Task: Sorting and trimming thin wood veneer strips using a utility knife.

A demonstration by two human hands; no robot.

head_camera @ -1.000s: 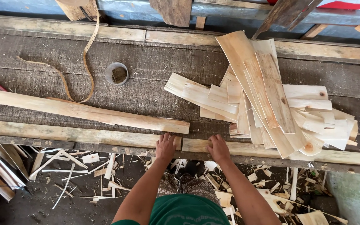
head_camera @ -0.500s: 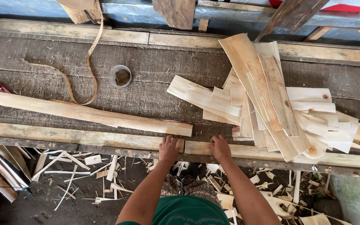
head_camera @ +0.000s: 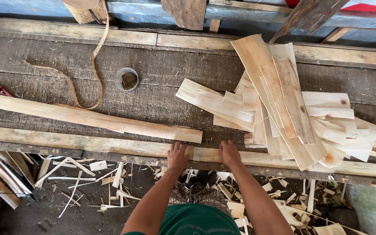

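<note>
A dark, rough workbench [head_camera: 44, 56] carries a long pale plank [head_camera: 88, 117] lying slantwise at the left and a heap of thin wood strips [head_camera: 292, 117] at the right. Both the left hand [head_camera: 178, 156] and right hand [head_camera: 230, 153] rest flat, fingers spread, on the pale front rail [head_camera: 66, 141], gripping nothing.

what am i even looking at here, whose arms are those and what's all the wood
This is one picture from a camera worn on a person's head, looking straight down, so the two bare arms at the bottom are the wearer's own. There is no machine here.

The left hand and right hand rest flat on the pale front edge strip of a dark, rough wooden workbench. Neither hand holds anything.

On the bench lie a long pale plank at the left, a heap of thin light wood slats at the right, a small round container, and a curled thin wood strip. Wood offcuts litter the floor below.
</note>
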